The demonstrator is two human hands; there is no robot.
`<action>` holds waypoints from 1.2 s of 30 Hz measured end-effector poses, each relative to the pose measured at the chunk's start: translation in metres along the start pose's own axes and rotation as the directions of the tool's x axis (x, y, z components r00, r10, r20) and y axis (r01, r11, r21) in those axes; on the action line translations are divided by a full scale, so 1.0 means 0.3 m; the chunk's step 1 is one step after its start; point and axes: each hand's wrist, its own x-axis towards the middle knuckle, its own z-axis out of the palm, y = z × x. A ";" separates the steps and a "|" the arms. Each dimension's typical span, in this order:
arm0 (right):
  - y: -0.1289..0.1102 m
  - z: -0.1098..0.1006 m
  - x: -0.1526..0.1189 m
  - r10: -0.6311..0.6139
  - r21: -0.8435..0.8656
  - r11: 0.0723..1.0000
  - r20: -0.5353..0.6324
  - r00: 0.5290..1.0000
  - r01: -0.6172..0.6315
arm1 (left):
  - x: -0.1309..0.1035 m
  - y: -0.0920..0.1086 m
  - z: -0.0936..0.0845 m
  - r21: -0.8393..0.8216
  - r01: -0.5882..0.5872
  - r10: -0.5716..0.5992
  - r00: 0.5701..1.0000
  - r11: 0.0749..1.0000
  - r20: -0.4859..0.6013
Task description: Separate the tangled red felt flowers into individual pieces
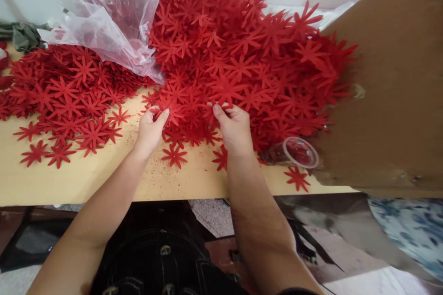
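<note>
My left hand (151, 127) pinches a red star-shaped petal piece (173, 113) between thumb and fingers, at the near edge of a large heap (238, 64) of the same pieces. A short way to the right, my right hand (234, 125) is closed too, thumb against fingers, on another red petal piece (212, 113) over the heap. The fingertips partly cover both pieces. Loose red pieces lie just below the hands, one (175, 156) between the forearms.
A second, flatter pile (65, 97) of red pieces spreads at the left. Behind it stands a clear plastic bag (114, 23). A transparent plastic cup (300, 152) lies on its side at the right, by a cardboard sheet (387, 78). The wooden tabletop (114, 179) ends at my waist.
</note>
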 end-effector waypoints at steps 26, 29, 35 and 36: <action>-0.010 0.001 0.021 0.140 -0.058 0.988 -0.025 0.990 -0.141 | 0.005 -0.012 -0.003 0.027 -0.016 0.014 0.999 1.000 0.042; -0.011 -0.002 0.019 0.181 0.030 0.983 0.054 0.982 -0.182 | 0.003 -0.010 -0.003 0.035 -0.020 0.019 0.999 0.999 0.038; -0.021 -0.005 0.003 0.201 0.097 0.969 0.218 0.955 -0.226 | 0.001 -0.002 -0.002 0.029 0.002 -0.002 1.000 1.000 0.009; -0.019 -0.006 0.004 0.183 0.075 0.977 0.196 0.963 -0.201 | 0.001 -0.001 -0.002 0.023 0.002 -0.002 1.000 1.000 0.008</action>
